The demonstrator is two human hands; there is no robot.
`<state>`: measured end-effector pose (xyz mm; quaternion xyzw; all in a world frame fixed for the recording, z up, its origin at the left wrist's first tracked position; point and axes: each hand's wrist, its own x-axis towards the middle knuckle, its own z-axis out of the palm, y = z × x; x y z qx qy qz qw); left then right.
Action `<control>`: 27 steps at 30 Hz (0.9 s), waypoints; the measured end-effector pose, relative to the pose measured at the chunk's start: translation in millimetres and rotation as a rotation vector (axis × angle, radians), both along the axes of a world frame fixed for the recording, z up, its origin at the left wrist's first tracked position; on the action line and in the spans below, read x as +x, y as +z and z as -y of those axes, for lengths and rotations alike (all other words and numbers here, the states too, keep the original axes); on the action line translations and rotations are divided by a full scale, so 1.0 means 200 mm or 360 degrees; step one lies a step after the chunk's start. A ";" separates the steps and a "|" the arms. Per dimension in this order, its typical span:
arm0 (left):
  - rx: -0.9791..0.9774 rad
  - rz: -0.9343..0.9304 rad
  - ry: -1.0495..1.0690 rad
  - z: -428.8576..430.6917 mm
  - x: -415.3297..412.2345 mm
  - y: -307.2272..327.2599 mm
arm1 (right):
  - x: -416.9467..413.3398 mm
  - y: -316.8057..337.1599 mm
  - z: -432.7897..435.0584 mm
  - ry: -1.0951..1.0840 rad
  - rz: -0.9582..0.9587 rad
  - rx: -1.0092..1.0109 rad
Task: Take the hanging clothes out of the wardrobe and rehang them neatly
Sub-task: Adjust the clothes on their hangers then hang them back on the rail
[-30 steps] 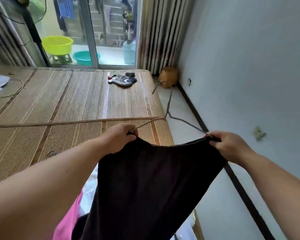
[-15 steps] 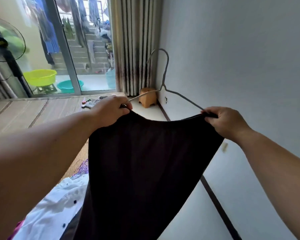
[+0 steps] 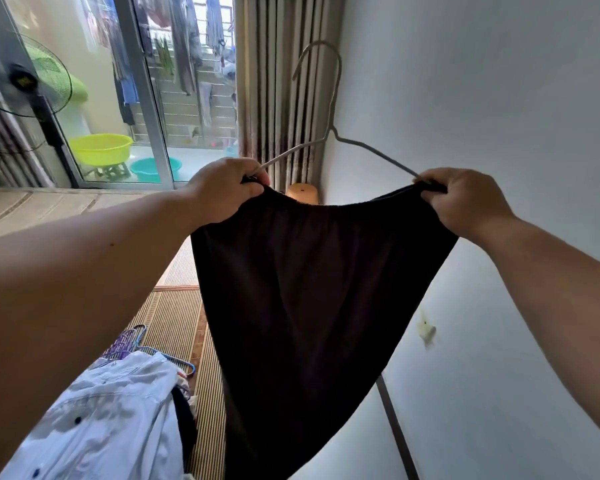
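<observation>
Spanning left to right in front of the person, the wire hanger (image 3: 332, 130) has its hook pointing up. The left hand (image 3: 227, 188) grips one end and the right hand (image 3: 465, 202) the other, each pinching the dark garment (image 3: 312, 289) hanging below.

Garment (image 3: 309, 289) hangs on hanger (image 3: 330, 131) between left hand (image 3: 222, 188) and right hand (image 3: 465, 202), wall (image 3: 499, 98) to the right, curtain (image 3: 274, 81) and stool (image 3: 302, 194) behind, shirt (image 3: 111, 420) and loose hangers (image 3: 125, 344) at the mat's (image 3: 177, 317) near edge, lower left.
</observation>
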<state>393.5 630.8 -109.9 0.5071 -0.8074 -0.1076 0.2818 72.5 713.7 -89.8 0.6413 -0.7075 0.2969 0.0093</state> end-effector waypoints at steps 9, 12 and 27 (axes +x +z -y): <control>0.0093 -0.0134 0.0061 0.40 -0.09 -0.18 | -0.08 -0.06 0.62 0.0106 -0.0041 0.0044; 0.0169 -0.0186 0.0106 0.61 -0.11 -0.26 | -0.10 -0.08 0.89 0.0144 -0.0039 0.0075; 0.0520 -0.0089 0.0451 1.23 -0.05 -0.50 | -0.05 -0.38 2.11 0.0600 -0.0026 0.0447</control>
